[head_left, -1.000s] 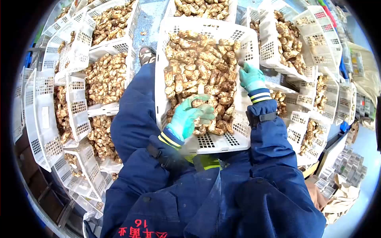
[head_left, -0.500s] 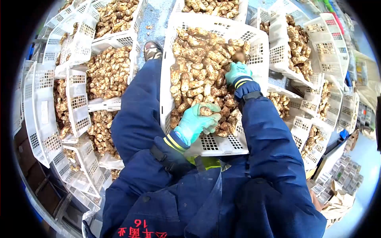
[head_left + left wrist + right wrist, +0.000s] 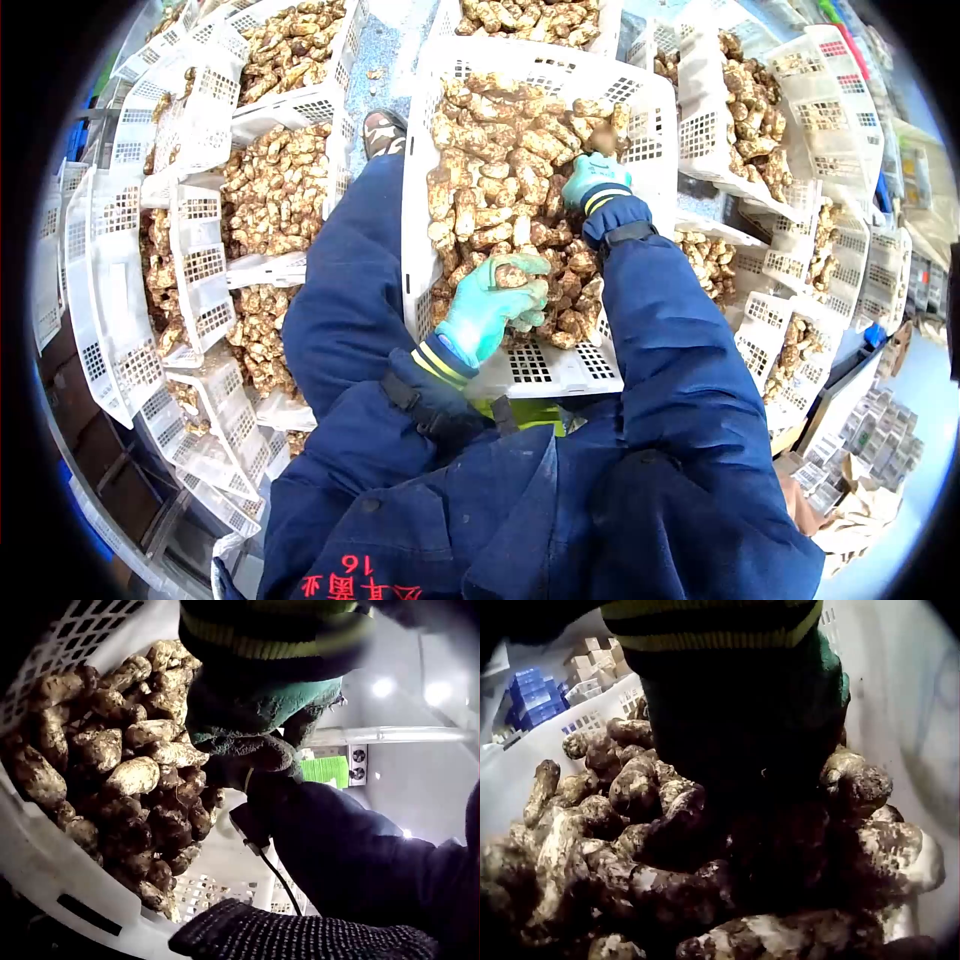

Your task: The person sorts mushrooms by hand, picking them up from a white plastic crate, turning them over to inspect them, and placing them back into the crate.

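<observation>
A white perforated crate (image 3: 540, 382) stands before the person, heaped with brown-and-cream mushrooms (image 3: 500, 150). Over its near end the left hand (image 3: 485, 305), in a green glove, holds a mushroom (image 3: 511, 276) between thumb and curled fingers. At the crate's right side, the gloved right hand (image 3: 597, 182) reaches down among the mushrooms, a blurred round brown cap (image 3: 604, 140) just beyond it. Its fingers are hidden from above and lie in deep shadow in the right wrist view, where mushrooms (image 3: 634, 784) surround the hand; I cannot tell whether it grips one.
More mushroom-filled crates (image 3: 200, 265) stack up on the left, and others (image 3: 700, 120) stand on the right. Another full crate (image 3: 612, 28) is just beyond the main one. The person's shoe (image 3: 383, 132) is on the blue floor (image 3: 385, 60) left of the crate.
The right hand has moved from the crate's right rim inward and down among the mushrooms, then stayed nearly still. The left hand keeps its mushroom, its palm turned a little more upward.
</observation>
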`<move>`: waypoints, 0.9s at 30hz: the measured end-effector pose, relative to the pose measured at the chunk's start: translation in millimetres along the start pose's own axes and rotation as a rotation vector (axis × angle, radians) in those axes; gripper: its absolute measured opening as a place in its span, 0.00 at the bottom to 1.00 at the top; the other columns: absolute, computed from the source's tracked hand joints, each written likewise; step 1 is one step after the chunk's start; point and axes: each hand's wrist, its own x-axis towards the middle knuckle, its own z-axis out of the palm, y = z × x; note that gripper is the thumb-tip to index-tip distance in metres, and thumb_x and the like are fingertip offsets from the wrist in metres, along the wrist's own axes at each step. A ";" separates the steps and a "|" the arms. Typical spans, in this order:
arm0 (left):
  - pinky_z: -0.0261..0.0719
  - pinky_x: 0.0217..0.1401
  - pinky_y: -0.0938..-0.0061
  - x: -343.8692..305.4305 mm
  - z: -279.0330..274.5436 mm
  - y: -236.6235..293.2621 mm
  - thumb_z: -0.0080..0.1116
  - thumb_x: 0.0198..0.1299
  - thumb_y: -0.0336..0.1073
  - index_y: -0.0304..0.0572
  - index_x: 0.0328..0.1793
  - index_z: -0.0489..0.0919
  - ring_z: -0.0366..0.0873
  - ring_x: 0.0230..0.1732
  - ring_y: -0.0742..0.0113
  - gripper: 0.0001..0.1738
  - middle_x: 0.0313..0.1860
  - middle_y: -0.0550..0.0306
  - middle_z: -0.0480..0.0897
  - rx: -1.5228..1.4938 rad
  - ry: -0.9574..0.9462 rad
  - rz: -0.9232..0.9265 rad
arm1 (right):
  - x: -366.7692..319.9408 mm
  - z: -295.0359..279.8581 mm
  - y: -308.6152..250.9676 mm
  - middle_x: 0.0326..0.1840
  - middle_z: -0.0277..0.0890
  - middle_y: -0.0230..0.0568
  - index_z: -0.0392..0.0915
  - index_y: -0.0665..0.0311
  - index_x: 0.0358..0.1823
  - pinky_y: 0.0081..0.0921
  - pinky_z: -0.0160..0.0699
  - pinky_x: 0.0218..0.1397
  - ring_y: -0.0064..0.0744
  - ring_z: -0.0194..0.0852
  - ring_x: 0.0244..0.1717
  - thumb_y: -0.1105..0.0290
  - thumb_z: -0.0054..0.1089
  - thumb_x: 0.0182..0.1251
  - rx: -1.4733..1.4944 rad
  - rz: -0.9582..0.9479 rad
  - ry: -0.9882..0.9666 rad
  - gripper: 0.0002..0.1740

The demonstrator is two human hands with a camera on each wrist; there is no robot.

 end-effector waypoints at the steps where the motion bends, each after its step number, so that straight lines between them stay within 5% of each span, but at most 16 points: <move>1: 0.82 0.33 0.79 0.8 -1.7 0.7 0.62 0.63 0.30 0.39 0.56 0.78 0.81 0.30 0.74 0.16 0.35 0.63 0.81 0.005 -0.008 0.004 | -1.5 0.2 -0.9 0.63 0.74 0.45 0.78 0.59 0.59 0.46 0.74 0.61 0.43 0.72 0.64 0.56 0.59 0.60 0.006 0.001 -0.004 0.27; 5: 0.85 0.43 0.71 2.8 -3.6 3.4 0.57 0.66 0.34 0.35 0.59 0.75 0.85 0.40 0.61 0.18 0.42 0.53 0.83 -0.102 -0.069 0.180 | 12.3 24.1 12.7 0.63 0.73 0.51 0.72 0.62 0.61 0.44 0.68 0.66 0.49 0.72 0.64 0.58 0.57 0.60 0.140 -0.013 0.028 0.28; 7: 0.80 0.57 0.60 3.1 -4.3 9.2 0.54 0.68 0.38 0.33 0.64 0.71 0.80 0.55 0.51 0.22 0.53 0.45 0.80 -0.089 -0.098 0.216 | 17.5 28.3 19.6 0.64 0.73 0.53 0.72 0.62 0.60 0.41 0.69 0.66 0.50 0.72 0.64 0.58 0.58 0.60 0.261 -0.001 0.006 0.28; 8: 0.78 0.60 0.58 6.0 -5.3 7.9 0.53 0.69 0.40 0.33 0.66 0.70 0.78 0.58 0.50 0.24 0.56 0.43 0.79 -0.131 -0.109 0.251 | 14.6 26.3 19.1 0.64 0.73 0.47 0.71 0.57 0.62 0.37 0.70 0.66 0.46 0.71 0.65 0.55 0.62 0.57 0.267 0.021 0.027 0.31; 10: 0.71 0.68 0.53 9.4 -12.6 6.9 0.50 0.70 0.43 0.36 0.73 0.63 0.70 0.68 0.48 0.29 0.68 0.43 0.70 -0.191 -0.172 0.250 | 8.8 25.1 22.5 0.57 0.78 0.50 0.73 0.59 0.59 0.39 0.72 0.63 0.49 0.76 0.59 0.55 0.63 0.57 0.327 0.032 0.040 0.29; 13: 0.69 0.69 0.51 2.2 -6.9 14.1 0.49 0.70 0.43 0.40 0.76 0.58 0.66 0.70 0.48 0.32 0.72 0.47 0.66 -0.231 -0.127 0.347 | -10.5 21.4 31.6 0.46 0.82 0.53 0.74 0.65 0.51 0.37 0.76 0.54 0.47 0.81 0.49 0.57 0.66 0.54 0.434 0.074 0.113 0.26; 15: 0.69 0.68 0.48 5.8 -7.8 13.1 0.50 0.69 0.44 0.44 0.78 0.56 0.63 0.72 0.47 0.34 0.73 0.50 0.64 -0.332 -0.099 0.306 | -47.9 12.6 43.7 0.37 0.82 0.44 0.75 0.66 0.44 0.31 0.77 0.44 0.34 0.80 0.39 0.61 0.67 0.55 0.831 -0.002 0.173 0.20; 17: 0.71 0.66 0.46 4.5 -5.1 16.7 0.51 0.69 0.45 0.48 0.78 0.56 0.64 0.71 0.45 0.34 0.73 0.49 0.64 -0.442 -0.128 0.333 | -74.5 14.5 58.2 0.36 0.82 0.37 0.75 0.65 0.46 0.23 0.76 0.33 0.22 0.75 0.28 0.68 0.64 0.59 1.048 -0.383 0.176 0.15; 18: 0.71 0.66 0.46 2.7 -3.2 18.6 0.51 0.69 0.45 0.49 0.79 0.56 0.64 0.71 0.45 0.34 0.73 0.48 0.64 -0.495 -0.176 0.321 | -98.2 -7.7 55.3 0.37 0.81 0.34 0.76 0.65 0.46 0.20 0.73 0.31 0.19 0.71 0.28 0.69 0.63 0.62 1.328 -0.484 -0.199 0.13; 19: 0.72 0.65 0.45 -0.4 0.0 21.7 0.50 0.69 0.45 0.50 0.79 0.55 0.64 0.71 0.44 0.34 0.74 0.48 0.63 -0.547 -0.223 0.310 | -117.4 -25.5 49.4 0.41 0.81 0.34 0.76 0.67 0.48 0.19 0.74 0.35 0.19 0.74 0.33 0.68 0.64 0.63 1.097 -0.612 -0.183 0.15; 21: 0.73 0.64 0.44 -4.9 7.7 32.4 0.47 0.70 0.47 0.52 0.80 0.54 0.66 0.69 0.43 0.34 0.74 0.43 0.62 -0.611 -0.234 0.231 | -110.3 -37.7 41.3 0.44 0.81 0.37 0.76 0.66 0.52 0.23 0.76 0.42 0.23 0.77 0.40 0.63 0.64 0.63 1.369 -0.540 -0.032 0.19; 22: 0.72 0.65 0.45 -4.1 4.1 29.4 0.49 0.69 0.49 0.50 0.80 0.54 0.67 0.68 0.42 0.37 0.73 0.41 0.63 -0.570 -0.292 0.222 | -93.2 -57.7 43.3 0.47 0.81 0.44 0.76 0.63 0.55 0.30 0.77 0.50 0.35 0.80 0.46 0.59 0.60 0.65 0.865 -0.427 0.314 0.21; 23: 0.71 0.66 0.46 -3.7 -0.4 27.3 0.51 0.67 0.51 0.47 0.80 0.53 0.68 0.68 0.41 0.39 0.72 0.39 0.64 -0.525 -0.347 0.216 | -47.8 -46.5 50.8 0.48 0.80 0.50 0.76 0.61 0.56 0.37 0.77 0.53 0.49 0.79 0.48 0.58 0.56 0.66 0.651 -0.432 0.581 0.21; 24: 0.71 0.67 0.49 -7.5 5.0 32.9 0.49 0.68 0.53 0.47 0.80 0.53 0.68 0.67 0.42 0.39 0.71 0.38 0.65 -0.470 -0.253 0.183 | -12.0 -40.6 55.8 0.53 0.78 0.50 0.75 0.60 0.57 0.41 0.76 0.55 0.53 0.76 0.54 0.60 0.55 0.65 0.458 -0.486 0.707 0.22; 27: 0.67 0.70 0.48 -8.8 4.1 35.7 0.46 0.69 0.49 0.39 0.79 0.53 0.67 0.69 0.41 0.38 0.73 0.36 0.63 -0.507 -0.315 0.192 | 30.2 -34.2 38.0 0.68 0.67 0.46 0.68 0.54 0.66 0.42 0.69 0.64 0.51 0.66 0.65 0.63 0.56 0.62 -0.001 -0.329 0.542 0.29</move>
